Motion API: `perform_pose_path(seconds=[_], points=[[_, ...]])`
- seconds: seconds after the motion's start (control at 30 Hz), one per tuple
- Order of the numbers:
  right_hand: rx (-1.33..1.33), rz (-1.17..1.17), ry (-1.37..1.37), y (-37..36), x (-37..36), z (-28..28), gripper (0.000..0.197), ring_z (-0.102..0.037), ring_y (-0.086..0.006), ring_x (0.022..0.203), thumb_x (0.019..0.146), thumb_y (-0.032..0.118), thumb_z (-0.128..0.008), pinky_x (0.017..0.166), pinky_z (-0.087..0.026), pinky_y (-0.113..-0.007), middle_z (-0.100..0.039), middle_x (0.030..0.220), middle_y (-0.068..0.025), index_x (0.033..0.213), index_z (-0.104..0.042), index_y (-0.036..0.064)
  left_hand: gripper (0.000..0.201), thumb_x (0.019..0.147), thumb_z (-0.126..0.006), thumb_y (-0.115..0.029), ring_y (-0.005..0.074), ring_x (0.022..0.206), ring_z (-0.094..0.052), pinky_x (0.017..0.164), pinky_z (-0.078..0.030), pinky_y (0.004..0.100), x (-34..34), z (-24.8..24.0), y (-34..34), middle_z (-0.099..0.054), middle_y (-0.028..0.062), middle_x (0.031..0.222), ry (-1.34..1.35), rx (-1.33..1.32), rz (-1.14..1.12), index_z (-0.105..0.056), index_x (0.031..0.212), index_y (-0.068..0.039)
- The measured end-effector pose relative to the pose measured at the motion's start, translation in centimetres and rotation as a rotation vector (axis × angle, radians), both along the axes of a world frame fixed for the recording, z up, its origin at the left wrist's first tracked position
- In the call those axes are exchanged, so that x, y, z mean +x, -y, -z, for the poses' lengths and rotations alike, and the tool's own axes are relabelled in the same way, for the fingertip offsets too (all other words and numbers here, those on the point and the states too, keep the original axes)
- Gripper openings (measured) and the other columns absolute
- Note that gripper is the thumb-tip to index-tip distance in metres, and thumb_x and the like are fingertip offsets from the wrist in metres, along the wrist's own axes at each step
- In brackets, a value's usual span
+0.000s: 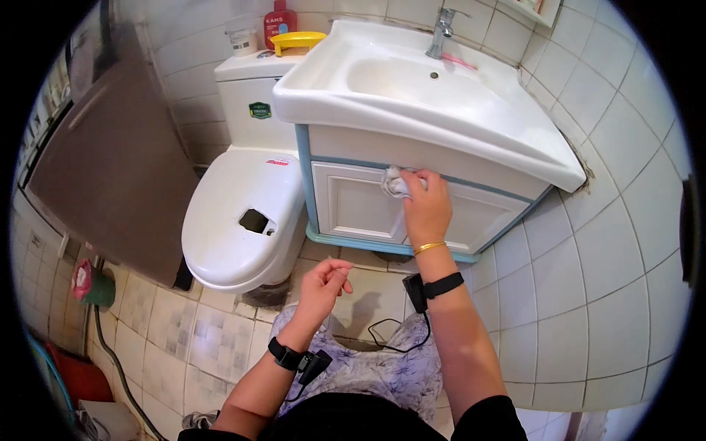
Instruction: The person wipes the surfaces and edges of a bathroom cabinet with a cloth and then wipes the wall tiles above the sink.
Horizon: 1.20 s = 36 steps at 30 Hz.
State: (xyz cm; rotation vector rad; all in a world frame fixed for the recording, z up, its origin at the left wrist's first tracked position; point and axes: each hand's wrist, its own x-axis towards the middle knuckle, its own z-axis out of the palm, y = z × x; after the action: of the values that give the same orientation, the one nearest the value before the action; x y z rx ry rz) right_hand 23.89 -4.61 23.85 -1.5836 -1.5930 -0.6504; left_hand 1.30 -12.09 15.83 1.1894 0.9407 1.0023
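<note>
Right hand presses crumpled white cloth on vanity cabinet door's top edge; lower panels unwiped; left hand loosely curled, empty.

Cloth mostly hidden under right hand; shelf cut off.

— Where does the toilet sit?

— Left of the vanity cabinet, touching its side. The basin lies on the cabinet, the tap at its back.

— And on the cistern?

— A bottle and a dish. A door stands further left.
</note>
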Motion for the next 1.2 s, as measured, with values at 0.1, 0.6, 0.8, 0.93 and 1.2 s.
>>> perform_pose_path(seconds=[0.1,0.6,0.8,0.93,1.2], points=[[0.001,0.052,-0.047,0.7,2.0,1.1,0.036,-0.060,-0.0269,0.094,0.075,0.002,-0.065,0.077,-0.053,-0.041,-0.062,0.104,-0.0014,0.103,-0.071,0.0220,0.017,0.100,-0.058,-0.014,0.0034,0.063,-0.051,0.059,-0.040,0.0208,0.8,0.1,-0.2,-0.065,-0.0006,0.070,-0.007,0.019,0.012,-0.068,0.111,-0.005],[0.037,0.098,-0.189,1.6,7.8,4.0,0.045,-0.058,-0.0307,0.104,0.066,-0.008,-0.067,0.085,-0.051,-0.042,-0.059,0.105,-0.0066,0.102,-0.071,0.0181,0.018,0.101,-0.057,-0.015,0.0052,0.067,-0.053,0.063,-0.041,0.0213,4.1,1.1,-0.1,-0.064,-0.0007,0.073,-0.069,-0.065,0.089,-0.067,0.112,-0.005],[-0.057,0.100,-0.257,2.2,9.3,7.0,0.046,-0.059,-0.0300,0.102,0.065,-0.010,-0.067,0.084,-0.052,-0.040,-0.058,0.106,-0.0074,0.102,-0.071,0.0178,0.017,0.101,-0.058,-0.015,0.0053,0.066,-0.053,0.063,-0.041,0.0211,4.6,1.9,0.0,-0.064,-0.0003,0.073,-0.071,-0.074,0.095,-0.068,0.112,-0.005],[0.111,0.117,-0.348,2.3,9.0,3.4,0.044,-0.060,-0.0300,0.099,0.066,-0.009,-0.068,0.083,-0.052,-0.040,-0.057,0.108,-0.0076,0.102,-0.070,0.0162,0.017,0.101,-0.058,-0.015,0.0053,0.066,-0.053,0.062,-0.041,0.0209,4.5,2.9,0.0,-0.064,-0.0002,0.073,-0.091,-0.074,0.099,-0.068,0.111,-0.006],[-0.098,0.215,-0.450,1.9,10.6,12.0,0.045,-0.061,-0.0335,0.101,0.067,-0.006,-0.070,0.084,-0.052,-0.041,-0.056,0.108,-0.0096,0.106,-0.068,0.0149,0.018,0.101,-0.057,-0.014,0.0027,0.062,-0.052,0.057,-0.039,0.0202,5.4,4.0,-0.1,-0.064,-0.0007,0.070,-0.110,-0.077,0.099,-0.067,0.112,-0.004]])
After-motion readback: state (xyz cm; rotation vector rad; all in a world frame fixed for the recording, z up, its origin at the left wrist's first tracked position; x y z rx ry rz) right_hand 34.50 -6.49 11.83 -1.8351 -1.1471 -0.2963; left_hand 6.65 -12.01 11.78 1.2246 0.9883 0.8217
